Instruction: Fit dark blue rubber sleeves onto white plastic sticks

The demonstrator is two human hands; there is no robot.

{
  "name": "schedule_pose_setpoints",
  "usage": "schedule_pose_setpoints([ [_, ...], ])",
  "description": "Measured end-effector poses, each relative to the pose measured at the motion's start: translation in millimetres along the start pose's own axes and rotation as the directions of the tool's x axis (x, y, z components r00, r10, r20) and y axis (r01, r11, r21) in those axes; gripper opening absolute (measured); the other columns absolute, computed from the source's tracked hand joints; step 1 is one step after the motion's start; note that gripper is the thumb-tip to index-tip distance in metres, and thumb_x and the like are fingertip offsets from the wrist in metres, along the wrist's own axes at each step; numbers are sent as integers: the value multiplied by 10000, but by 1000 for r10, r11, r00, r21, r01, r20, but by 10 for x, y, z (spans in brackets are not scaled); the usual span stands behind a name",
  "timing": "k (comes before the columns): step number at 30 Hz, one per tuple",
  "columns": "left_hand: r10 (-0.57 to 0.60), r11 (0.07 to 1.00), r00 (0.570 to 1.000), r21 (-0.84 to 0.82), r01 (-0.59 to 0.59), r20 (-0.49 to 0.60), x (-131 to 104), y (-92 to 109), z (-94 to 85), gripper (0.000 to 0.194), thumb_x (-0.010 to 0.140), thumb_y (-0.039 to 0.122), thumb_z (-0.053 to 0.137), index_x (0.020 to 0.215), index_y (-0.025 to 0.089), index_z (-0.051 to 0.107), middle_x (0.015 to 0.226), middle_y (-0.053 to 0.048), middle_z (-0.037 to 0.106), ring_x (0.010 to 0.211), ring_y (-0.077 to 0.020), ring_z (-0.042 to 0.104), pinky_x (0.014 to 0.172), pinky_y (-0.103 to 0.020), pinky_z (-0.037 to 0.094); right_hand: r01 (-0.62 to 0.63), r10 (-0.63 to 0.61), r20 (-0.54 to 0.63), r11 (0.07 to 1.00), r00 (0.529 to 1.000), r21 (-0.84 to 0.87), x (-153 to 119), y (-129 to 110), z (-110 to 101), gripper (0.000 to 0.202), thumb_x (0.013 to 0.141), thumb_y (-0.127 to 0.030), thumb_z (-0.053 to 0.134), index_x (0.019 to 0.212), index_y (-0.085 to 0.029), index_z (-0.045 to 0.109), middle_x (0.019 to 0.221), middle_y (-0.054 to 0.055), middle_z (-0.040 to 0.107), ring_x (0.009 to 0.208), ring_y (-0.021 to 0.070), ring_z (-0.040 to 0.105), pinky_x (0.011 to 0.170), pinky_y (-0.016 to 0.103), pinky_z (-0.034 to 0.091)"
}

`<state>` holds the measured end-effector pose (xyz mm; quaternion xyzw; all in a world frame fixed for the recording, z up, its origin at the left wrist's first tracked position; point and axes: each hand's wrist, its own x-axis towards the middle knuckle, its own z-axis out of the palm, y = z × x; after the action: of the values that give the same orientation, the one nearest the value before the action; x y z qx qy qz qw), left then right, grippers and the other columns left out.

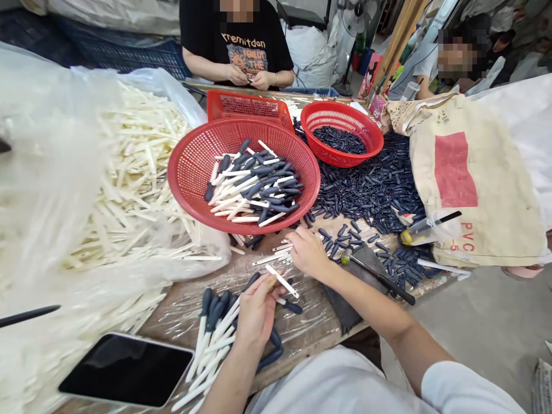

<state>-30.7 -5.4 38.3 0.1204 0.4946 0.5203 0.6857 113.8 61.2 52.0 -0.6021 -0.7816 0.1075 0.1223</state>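
My left hand (257, 305) is closed on a small white plastic strip (282, 282) with a hole near its end, held tilted between thumb and fingers. Under and beside that hand lie white sticks with dark blue handles (215, 313), in a loose heap. My right hand (308, 253) is at the edge of a small pile of white strips (273, 256), its fingers curled. What its fingertips pinch, if anything, is hidden. Just right of it, loose dark blue handles (340, 237) are scattered on the plastic-covered table (302, 328).
A red basket (185, 190) holds finished-looking sticks; another red basket (345, 109) holds dark pieces. White strips (133, 149) fill the left side. A phone (125, 368) lies in front. A hammer-like tool (379, 276), a sack (483, 172) and a person (241, 52) opposite are visible.
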Motion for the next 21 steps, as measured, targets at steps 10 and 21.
schedule_pose_setpoints([
  [10, 65, 993, 988, 89, -78, 139, -46, -166, 313, 219, 598, 291, 853, 767, 162, 799, 821, -61, 762, 788, -191, 676, 734, -303, 541, 24, 108, -263, 891, 959, 453, -844, 53, -55, 182, 928, -174, 539, 841, -199, 697, 820, 34, 716, 785, 156, 653, 754, 271, 509],
  [21, 63, 983, 987, 161, -86, 145, -112, -211, 421, 151, 640, 273, 796, 729, 152, 781, 687, -29, 706, 623, -126, 580, 628, -261, 486, -143, 287, -69, 656, 956, 741, -1050, 200, -179, 186, 885, -266, 632, 1037, -229, 733, 962, 37, 757, 847, 168, 703, 806, 305, 569],
])
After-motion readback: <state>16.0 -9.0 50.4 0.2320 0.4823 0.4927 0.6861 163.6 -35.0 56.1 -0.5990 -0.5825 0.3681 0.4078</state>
